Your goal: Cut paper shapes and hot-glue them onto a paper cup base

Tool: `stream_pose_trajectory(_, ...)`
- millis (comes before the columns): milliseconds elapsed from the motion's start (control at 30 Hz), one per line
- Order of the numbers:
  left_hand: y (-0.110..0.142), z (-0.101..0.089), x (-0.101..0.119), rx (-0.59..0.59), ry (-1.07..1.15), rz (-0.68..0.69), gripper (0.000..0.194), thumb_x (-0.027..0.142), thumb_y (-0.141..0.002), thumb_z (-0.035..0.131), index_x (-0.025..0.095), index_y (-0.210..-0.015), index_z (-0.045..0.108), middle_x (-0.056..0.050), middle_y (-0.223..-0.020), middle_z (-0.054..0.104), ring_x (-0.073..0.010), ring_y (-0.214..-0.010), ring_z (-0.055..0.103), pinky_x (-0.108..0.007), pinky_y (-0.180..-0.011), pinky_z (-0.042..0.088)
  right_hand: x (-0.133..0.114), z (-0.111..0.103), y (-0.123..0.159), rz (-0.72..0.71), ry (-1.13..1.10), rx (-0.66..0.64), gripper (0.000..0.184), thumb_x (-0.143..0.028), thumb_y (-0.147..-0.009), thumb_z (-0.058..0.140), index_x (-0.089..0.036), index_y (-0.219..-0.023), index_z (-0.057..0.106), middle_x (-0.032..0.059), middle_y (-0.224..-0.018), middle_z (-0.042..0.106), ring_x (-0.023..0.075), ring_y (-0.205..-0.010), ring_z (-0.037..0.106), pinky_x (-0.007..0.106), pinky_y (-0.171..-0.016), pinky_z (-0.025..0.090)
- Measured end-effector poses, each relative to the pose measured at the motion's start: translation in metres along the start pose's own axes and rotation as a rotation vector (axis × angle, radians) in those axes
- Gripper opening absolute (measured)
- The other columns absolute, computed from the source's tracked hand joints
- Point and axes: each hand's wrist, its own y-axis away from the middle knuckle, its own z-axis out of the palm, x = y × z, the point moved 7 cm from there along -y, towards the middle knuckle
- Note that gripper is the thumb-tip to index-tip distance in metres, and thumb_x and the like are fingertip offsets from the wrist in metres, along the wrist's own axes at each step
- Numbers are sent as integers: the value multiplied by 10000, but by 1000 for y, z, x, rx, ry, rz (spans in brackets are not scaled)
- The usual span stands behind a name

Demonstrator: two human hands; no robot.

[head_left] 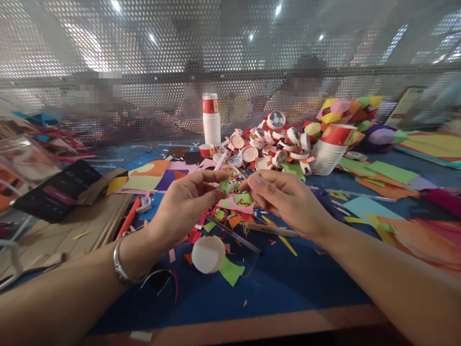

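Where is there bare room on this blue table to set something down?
Bare blue table shows along the near edge, bordered by the white round paper cup bottom, the wooden edge strip and the right forearm. Crowded: paper scraps beneath both hands, and the cut cup pile behind.

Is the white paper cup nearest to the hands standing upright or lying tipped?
Tipped. The white paper cup lies on its side on the blue table, its round end facing the camera.
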Motion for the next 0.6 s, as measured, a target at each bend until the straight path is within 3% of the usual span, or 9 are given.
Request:
stream_pose_trajectory(167,1,-3,5,69,-36,33,293,210,-814,761,184,-1103,717,-14,-849,705,-117,-782,612,-246,-727,492,3,3,0,42,69,-23,432,-577,-924,609,-180,-753,614,-54,-607,371,89,-534,303,262,-469,227)
stream_pose_trajectory(400,4,-2,15,80,-166,107,294,253,-815,757,168,-1095,725,-24,-820,688,-137,-749,597,-266,-682,490,7,7,-2,35,193,-82,476,-609,-900,614,-180,-695,616,-56,-592,346,97,-540,293,264,-469,203)
stream_pose_trajectory(600,3,3,9,-13,-252,106,322,279,-840,737,192,-1149,712,-50,-883,705,-176,-821,646,-301,-729,524,10,8,-1,71,196,-83,470,-594,-901,624,-183,-679,582,-47,-603,343,97,-551,311,242,-457,236)
